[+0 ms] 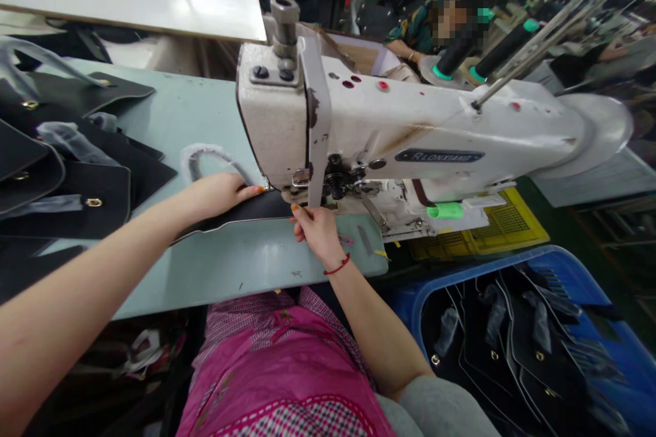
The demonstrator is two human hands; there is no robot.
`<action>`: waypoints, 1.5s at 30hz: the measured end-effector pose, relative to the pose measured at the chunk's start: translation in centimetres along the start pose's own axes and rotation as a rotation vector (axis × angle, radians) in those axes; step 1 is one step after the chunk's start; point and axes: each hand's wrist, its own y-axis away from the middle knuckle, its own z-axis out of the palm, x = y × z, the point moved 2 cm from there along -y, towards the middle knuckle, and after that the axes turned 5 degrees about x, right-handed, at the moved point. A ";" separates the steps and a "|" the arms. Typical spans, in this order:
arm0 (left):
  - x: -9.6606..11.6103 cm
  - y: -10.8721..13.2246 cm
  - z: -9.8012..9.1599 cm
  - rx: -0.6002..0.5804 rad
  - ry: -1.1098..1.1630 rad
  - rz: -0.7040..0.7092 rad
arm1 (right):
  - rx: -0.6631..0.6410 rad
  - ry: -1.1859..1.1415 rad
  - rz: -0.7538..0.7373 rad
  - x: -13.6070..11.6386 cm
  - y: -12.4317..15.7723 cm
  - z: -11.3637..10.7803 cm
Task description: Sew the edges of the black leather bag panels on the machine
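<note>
A black bag panel (251, 210) with a pale edge lies under the head of the white sewing machine (287, 116). My left hand (218, 194) grips its upper side just left of the machine head, with some fingers hidden behind it. A plastic-wrapped handle (205, 153) arches up behind that hand. Beside the presser area, my right hand (316, 231) is closed in a pinch on the panel's near edge. The needle is hidden behind the machine head and my fingers.
Black bag pieces (102, 191) with wrapped handles pile up on the table's left. A blue basket (425, 287) at lower right holds several more. Pink-handled snips (346, 240) lie by my right wrist. Behind the thread cones (505, 48) sits another person.
</note>
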 end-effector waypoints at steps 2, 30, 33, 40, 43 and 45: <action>1.5 2.5 -0.8 0.033 -0.228 -0.016 | 0.024 0.007 0.000 -0.1 0.1 0.1; 6.7 5.6 10.2 -0.159 1.821 -0.566 | 0.185 -0.191 -0.029 0.9 1.3 1.4; 6.2 5.6 10.0 -0.205 1.722 -0.513 | 0.188 -0.020 -0.085 0.6 1.3 0.9; 6.1 5.6 10.0 -0.235 1.623 -0.439 | 0.150 0.033 -0.087 3.0 3.7 -0.3; 6.3 5.6 10.0 -0.212 1.636 -0.417 | 0.168 0.254 -0.117 6.4 4.7 -1.3; 6.5 5.5 10.0 -0.195 1.652 -0.418 | 0.183 0.438 -0.170 8.5 5.0 -1.7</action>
